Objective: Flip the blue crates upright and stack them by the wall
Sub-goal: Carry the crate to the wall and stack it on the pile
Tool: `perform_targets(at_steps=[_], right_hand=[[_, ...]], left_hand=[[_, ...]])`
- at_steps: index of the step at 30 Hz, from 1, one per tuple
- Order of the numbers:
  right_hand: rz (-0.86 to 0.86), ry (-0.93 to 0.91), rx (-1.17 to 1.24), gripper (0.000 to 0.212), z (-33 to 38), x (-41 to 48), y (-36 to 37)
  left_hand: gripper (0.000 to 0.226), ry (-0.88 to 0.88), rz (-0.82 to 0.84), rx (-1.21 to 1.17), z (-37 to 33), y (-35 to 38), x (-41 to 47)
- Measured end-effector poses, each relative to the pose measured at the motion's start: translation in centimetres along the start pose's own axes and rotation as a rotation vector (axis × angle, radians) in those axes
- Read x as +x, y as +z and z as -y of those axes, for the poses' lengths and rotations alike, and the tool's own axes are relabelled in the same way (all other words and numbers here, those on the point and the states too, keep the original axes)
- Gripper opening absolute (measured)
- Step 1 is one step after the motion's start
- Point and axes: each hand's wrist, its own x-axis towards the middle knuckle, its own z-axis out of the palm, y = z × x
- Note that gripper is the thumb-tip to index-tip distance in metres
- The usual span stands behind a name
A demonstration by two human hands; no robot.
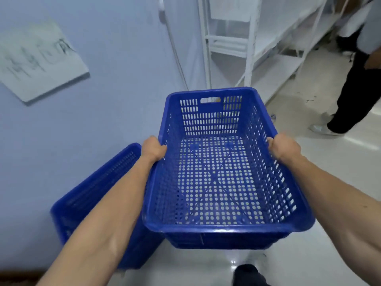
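You're holding one blue crate (216, 182) up off the floor (340, 182) with its open side facing up, so this one is already sitting the right way round. Your left grip (153, 148) is clamping the left long rim, fingers curling over the edge, and your right grip (283, 147) is doing the same on the right rim, so the crate is hanging between your arms. Down to your left a second blue crate (92, 193) is sitting on the floor right against the wall (103, 120). Your forearm is covering part of it, and I can't tell whether it's upright. By my reading, the flip is done for the crate you're carrying and the stacking is not. It's needing to swing left and come down on the one by the wall. A white rack (268, 48) is standing ahead, and another person's legs (354, 96) are showing off to the right.
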Motion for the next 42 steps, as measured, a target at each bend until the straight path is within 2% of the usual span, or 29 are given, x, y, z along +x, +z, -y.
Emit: perform_targets(at_steps=[5,11,15,19,25,33,38,42], right_hand=[[-0.05,-0.145,0.105,0.045,8.5,-2.8,-1.1],[-0.024,-0.352,0.055,0.047,17.5,-6.0,0.0],[0.016,-0.472,0.013,0.045,23.1,-7.6,2.1],[0.066,-0.586,-0.039,0.041,28.0,-8.9,4.6],[0.128,-0.729,-0.109,0.038,34.4,-8.9,8.3],[0.169,-0.879,-0.204,0.026,42.0,-7.4,11.5],[0.153,-1.023,-0.29,0.024,47.8,-8.1,12.0],[0.15,-1.128,-0.349,0.027,52.6,-9.7,12.4]], left_hand=[[0.02,-0.063,-0.173,0.023,6.2,-6.5,-3.1],[0.027,-0.209,-0.285,0.006,14.3,-12.0,-7.5],[0.024,-0.303,-0.34,-0.037,18.7,-14.0,-11.2],[0.027,-0.423,-0.472,-0.101,22.0,-14.8,-15.1],[0.029,-0.656,-0.577,-0.25,23.9,-13.5,-19.1],[0.05,-0.911,-0.797,-0.374,22.6,-9.1,-19.6],[0.04,-1.051,-0.933,-0.565,21.7,-7.8,-19.1],[0.044,-1.145,-1.05,-0.643,21.1,-7.5,-18.8]])
